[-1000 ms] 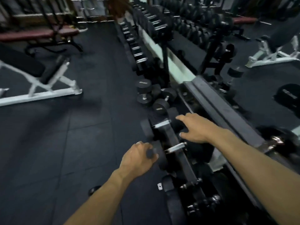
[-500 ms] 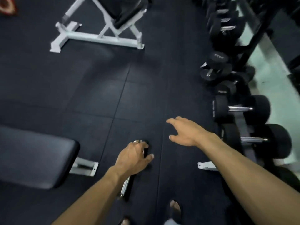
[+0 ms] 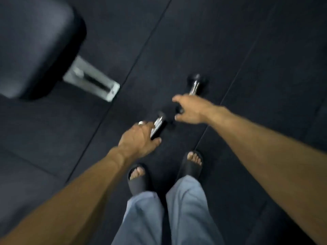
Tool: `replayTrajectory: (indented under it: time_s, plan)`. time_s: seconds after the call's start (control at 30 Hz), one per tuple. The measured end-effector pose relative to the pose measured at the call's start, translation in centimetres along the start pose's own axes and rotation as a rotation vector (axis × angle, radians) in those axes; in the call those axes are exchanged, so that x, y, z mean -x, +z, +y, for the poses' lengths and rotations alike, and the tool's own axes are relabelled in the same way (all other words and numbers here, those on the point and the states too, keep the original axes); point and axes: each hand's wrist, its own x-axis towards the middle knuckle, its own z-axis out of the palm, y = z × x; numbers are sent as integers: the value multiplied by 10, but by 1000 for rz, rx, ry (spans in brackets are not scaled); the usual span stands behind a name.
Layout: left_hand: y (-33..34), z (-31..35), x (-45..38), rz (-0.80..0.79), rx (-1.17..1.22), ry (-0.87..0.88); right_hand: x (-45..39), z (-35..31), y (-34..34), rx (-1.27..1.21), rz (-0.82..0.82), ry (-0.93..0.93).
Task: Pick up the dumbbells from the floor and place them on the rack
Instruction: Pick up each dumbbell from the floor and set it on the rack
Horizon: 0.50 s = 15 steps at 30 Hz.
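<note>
While a black padded bench (image 3: 35, 45) fills the upper left, the left hand (image 3: 139, 138) reaches down over a dumbbell (image 3: 159, 126) on the dark floor (image 3: 247, 50), its fingers curled around the chrome handle. That dumbbell's long axis runs from lower left to upper right. Just right, the right hand (image 3: 191, 110) hangs with fingers spread over a second dumbbell (image 3: 194, 84), chrome-handled with black rounded heads, angled the same way; contact is unclear.

Gym, weights area. Dark rubber tile floor (image 3: 230, 41) with visible seams. Padded black bench (image 3: 35, 41) on a pale metal frame (image 3: 93, 80). Two chrome-handled dumbbells (image 3: 194, 85) lie on the floor.
</note>
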Motion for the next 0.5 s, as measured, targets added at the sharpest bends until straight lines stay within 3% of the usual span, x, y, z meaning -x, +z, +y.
replayTrajectory:
  time_s: [0.27,0.5]
  plan:
    - [114,-93,-112,-26,-32,-67,-131,29,109,-50,-28,49]
    - [164,-128,-147,-2,-38,-92,-177,43,154,-140,39,54]
